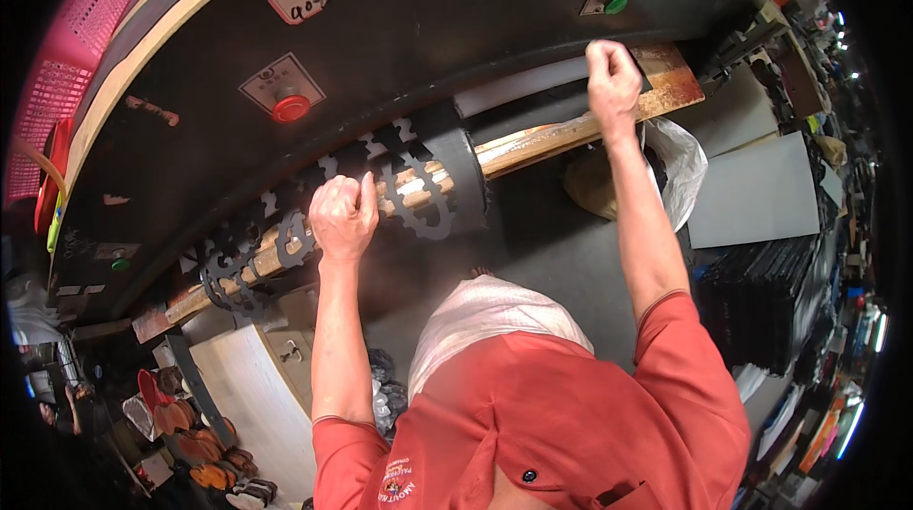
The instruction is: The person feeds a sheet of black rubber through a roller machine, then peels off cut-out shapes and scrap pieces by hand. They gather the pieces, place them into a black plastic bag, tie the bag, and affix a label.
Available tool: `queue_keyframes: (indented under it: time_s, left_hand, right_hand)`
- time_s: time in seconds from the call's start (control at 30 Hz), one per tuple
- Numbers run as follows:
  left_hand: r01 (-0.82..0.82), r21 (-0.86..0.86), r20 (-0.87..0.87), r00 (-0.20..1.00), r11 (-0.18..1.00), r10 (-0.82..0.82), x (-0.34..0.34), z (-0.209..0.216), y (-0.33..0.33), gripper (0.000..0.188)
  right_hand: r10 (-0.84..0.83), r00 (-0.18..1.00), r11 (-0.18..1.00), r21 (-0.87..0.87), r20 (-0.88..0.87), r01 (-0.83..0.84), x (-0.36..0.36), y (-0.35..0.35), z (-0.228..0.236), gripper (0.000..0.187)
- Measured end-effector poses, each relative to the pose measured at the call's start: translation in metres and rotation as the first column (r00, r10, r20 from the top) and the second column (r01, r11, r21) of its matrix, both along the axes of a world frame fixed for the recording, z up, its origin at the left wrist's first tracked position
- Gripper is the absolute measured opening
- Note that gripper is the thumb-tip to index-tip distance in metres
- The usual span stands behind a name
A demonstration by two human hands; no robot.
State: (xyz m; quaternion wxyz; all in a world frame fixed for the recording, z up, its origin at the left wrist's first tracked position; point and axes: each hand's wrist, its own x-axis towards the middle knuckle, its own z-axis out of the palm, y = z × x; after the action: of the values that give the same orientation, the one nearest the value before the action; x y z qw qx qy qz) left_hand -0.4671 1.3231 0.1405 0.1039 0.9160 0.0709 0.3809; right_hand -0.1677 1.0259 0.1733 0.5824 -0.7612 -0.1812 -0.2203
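Note:
A dark sheet (466,188) full of cut-out shapes drapes over a long wooden board (533,146) along the front of a black machine (409,25). My left hand (344,215) is closed in front of the perforated part of the sheet, its thumb pointing up. Whether its curled fingers grip the sheet is hidden. Farther right, my right hand (613,87) is closed into a fist over the board's right part, below a green button (616,5). Anything inside that fist is out of sight. Between the hands, the sheet's solid right edge hangs down.
A red button (291,108) sticks out from the machine's front. White sacking (677,172) hangs under the board's right end, beside a pale panel (756,191) and stacked dark sheets (761,301). At left stand a pale cabinet (252,382), several brown pieces (204,443) and a pink basket (71,72).

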Motion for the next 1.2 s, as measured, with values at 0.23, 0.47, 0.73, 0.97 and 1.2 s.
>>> queue_keyframes:
  time_s: [0.23, 0.47, 0.73, 0.97, 1.2]
  left_hand:
    - [-0.006, 0.009, -0.017, 1.0, 1.0, 0.006, 0.002, 0.0, 0.001, 0.037]
    - [-0.039, 0.019, -0.067, 0.997, 0.999, 0.04, 0.002, 0.002, 0.001, 0.039]
    - [-0.065, -0.077, -0.14, 0.989, 0.995, 0.054, 0.0, 0.006, -0.001, 0.043]
    - [-0.074, -0.172, -0.114, 0.992, 0.982, 0.055, -0.025, 0.002, -0.014, 0.039]
    - [-0.037, -0.335, -0.255, 0.966, 0.941, -0.053, -0.085, 0.011, -0.066, 0.034]
  right_hand:
    - [0.062, 0.996, 0.882, -0.47, 0.059, -0.028, -0.047, 0.027, -0.063, 0.032]
    - [0.005, 0.993, 0.846, -0.528, -0.119, -0.067, -0.048, 0.026, -0.054, 0.032]
    - [0.038, 0.992, 0.878, -0.469, -0.124, -0.092, -0.047, 0.022, -0.062, 0.035]
    - [0.045, 0.983, 0.895, -0.431, -0.177, -0.118, -0.073, 0.01, -0.069, 0.039]
    - [0.237, 0.852, 0.966, 0.018, -0.467, -0.259, -0.128, 0.009, -0.044, 0.024]
